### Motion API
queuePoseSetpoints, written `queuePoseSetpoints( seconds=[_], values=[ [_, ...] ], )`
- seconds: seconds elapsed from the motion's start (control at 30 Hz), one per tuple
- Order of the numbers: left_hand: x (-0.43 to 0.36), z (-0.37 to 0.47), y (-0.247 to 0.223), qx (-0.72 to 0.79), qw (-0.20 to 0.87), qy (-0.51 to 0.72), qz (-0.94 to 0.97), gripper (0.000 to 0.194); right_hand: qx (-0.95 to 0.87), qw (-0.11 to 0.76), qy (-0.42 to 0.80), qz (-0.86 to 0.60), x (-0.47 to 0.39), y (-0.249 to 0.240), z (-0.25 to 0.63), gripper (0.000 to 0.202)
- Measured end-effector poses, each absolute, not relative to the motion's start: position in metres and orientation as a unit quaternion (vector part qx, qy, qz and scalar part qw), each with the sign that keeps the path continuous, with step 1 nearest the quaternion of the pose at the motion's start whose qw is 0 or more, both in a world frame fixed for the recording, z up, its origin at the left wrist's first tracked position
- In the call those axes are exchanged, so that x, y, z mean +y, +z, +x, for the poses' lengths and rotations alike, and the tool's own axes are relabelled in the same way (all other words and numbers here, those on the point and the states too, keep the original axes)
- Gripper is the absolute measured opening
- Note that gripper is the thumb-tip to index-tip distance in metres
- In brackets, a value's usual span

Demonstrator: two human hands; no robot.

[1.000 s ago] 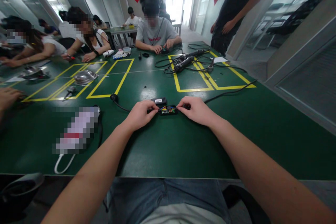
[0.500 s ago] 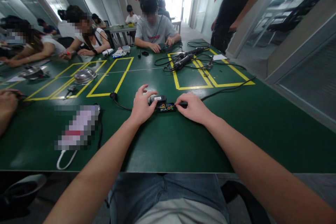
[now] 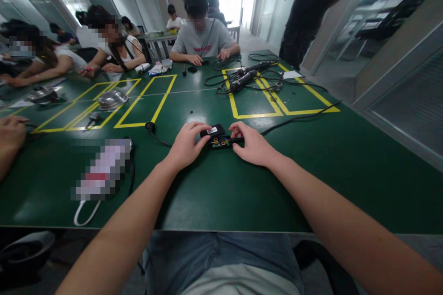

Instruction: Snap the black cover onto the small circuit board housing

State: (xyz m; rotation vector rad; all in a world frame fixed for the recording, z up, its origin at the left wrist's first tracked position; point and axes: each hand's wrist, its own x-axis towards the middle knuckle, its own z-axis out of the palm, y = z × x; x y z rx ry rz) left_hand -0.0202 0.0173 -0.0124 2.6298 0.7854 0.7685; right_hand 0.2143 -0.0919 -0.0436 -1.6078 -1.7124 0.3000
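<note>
A small open black case (image 3: 221,143) lies on the green table, with coloured wires and round copper-coloured parts inside. Just beyond it is a black cover (image 3: 216,129) with a white label, slightly tilted; my left hand (image 3: 188,144) is closed on its left end between thumb and fingers. My right hand (image 3: 252,143) is bent round the case's right end, where a black cable (image 3: 287,123) enters, thumb on the near side and fingers on the far side. Another cable ends in a round black plug (image 3: 150,126) to the left of my left hand.
A blurred-out pouch-like item with a white strap (image 3: 87,214) lies at the left. Metal bowl-like parts (image 3: 112,100), yellow tape outlines (image 3: 259,115) and black handheld tools with tangled cables (image 3: 242,80) are further back. A co-worker's hand (image 3: 12,140) is at the left edge; others sit opposite.
My left hand has closed on the cover, which has shifted right and turned over the case's far edge. My right fingers have gone from a pinch at the cable to round the case's end.
</note>
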Motion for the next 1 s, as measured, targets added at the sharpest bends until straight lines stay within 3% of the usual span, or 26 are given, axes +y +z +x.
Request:
queuePoseSetpoints(
  seconds=[0.2,0.47,1.0],
  values=[
    [0.008,-0.023,-0.007,0.233,0.169,0.242,0.927,0.027,-0.688,0.356,0.109,-0.622,-0.096,-0.038,0.212,0.061],
    [0.005,-0.018,-0.009,0.223,0.188,0.221,0.931,0.025,-0.702,0.344,0.098,-0.616,-0.093,-0.039,0.212,0.041],
    [0.004,-0.017,-0.012,0.204,0.197,0.234,0.930,0.026,-0.692,0.343,0.099,-0.627,-0.094,-0.037,0.212,0.027]
  ],
)
